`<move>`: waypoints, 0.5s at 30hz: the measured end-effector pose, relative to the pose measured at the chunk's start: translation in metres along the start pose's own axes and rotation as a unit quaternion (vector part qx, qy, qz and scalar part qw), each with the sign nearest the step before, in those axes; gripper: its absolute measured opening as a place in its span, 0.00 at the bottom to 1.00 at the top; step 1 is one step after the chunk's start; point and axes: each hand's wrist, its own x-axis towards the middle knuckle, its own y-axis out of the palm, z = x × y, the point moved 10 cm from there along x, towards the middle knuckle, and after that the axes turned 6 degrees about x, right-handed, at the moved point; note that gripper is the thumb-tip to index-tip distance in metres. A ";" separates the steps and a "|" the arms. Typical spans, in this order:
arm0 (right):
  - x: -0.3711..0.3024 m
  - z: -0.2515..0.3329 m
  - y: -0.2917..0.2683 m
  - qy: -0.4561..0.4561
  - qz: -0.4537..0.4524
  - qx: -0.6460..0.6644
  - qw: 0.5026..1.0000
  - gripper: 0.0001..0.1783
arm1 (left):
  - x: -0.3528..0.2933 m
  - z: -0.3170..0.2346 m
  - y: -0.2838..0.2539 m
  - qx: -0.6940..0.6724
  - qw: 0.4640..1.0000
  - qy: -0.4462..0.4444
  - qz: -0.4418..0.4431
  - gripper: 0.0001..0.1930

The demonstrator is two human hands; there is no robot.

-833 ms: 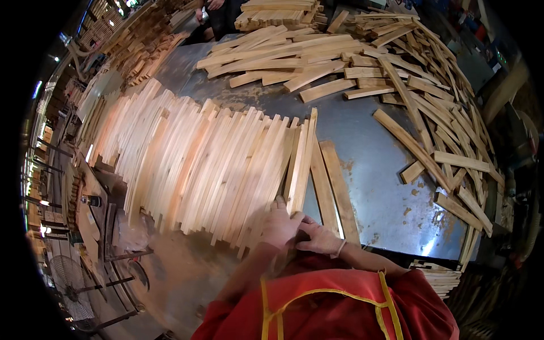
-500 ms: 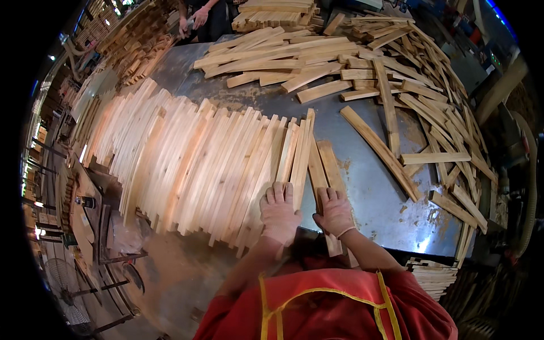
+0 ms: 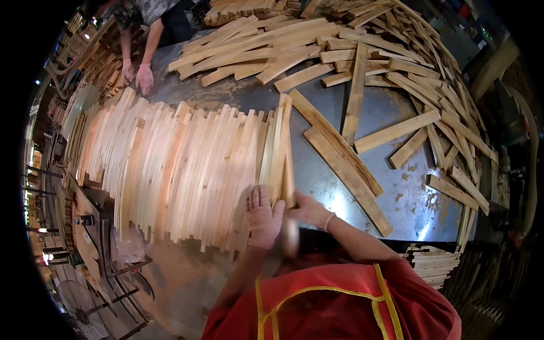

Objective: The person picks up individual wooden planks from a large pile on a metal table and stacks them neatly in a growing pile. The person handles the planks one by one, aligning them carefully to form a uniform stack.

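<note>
A long row of pale wooden strips (image 3: 187,170) lies side by side on the metal table. My left hand (image 3: 263,218), in a thin pale glove, rests flat on the near ends at the row's right edge, fingers stretched out. Just right of it, my right hand (image 3: 310,211), gloved too, grips the near part of a wooden strip (image 3: 288,153). This strip stands tilted on edge against the row, its near end blurred. Two loose strips, a darker-edged one (image 3: 340,147) and a lighter one (image 3: 347,180), lie slantwise to the right.
A heap of loose strips (image 3: 255,48) covers the table's (image 3: 317,187) far side and curves down its right. At the far left a co-worker's hands (image 3: 144,78) reach toward the row's far end. Stacked strips (image 3: 433,266) stand below the right front edge; a fan (image 3: 76,297) is lower left.
My right hand has turned inward and tipped a strip up against the row. Two loose strips now lie farther right. The co-worker's hands have come forward to the row's far left end.
</note>
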 end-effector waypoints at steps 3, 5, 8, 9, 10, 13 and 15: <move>0.009 0.030 0.004 -0.076 0.068 -0.177 0.979 0.32 | -0.003 -0.018 0.005 0.110 0.992 0.060 0.000 0.47; 0.002 0.037 -0.054 -0.193 -0.099 -0.112 0.970 0.22 | -0.004 -0.027 0.009 0.182 0.977 0.114 0.019 0.49; -0.034 0.032 -0.163 -0.139 -0.308 -0.199 0.920 0.21 | -0.004 -0.027 0.011 0.209 0.973 0.095 0.015 0.48; -0.041 0.000 -0.192 -0.076 -0.357 -0.207 0.908 0.22 | -0.002 -0.029 0.009 0.214 0.972 0.092 0.017 0.47; -0.058 -0.018 -0.206 -0.029 -0.397 -0.273 0.876 0.23 | -0.002 -0.028 0.006 0.192 0.977 0.094 0.016 0.46; -0.061 -0.098 -0.183 0.036 -0.254 -0.125 0.958 0.27 | -0.001 -0.031 -0.002 0.159 0.981 0.114 0.001 0.44; -0.074 -0.087 -0.153 0.103 -0.180 -0.067 0.976 0.29 | -0.004 -0.031 -0.001 0.188 0.975 0.116 -0.018 0.42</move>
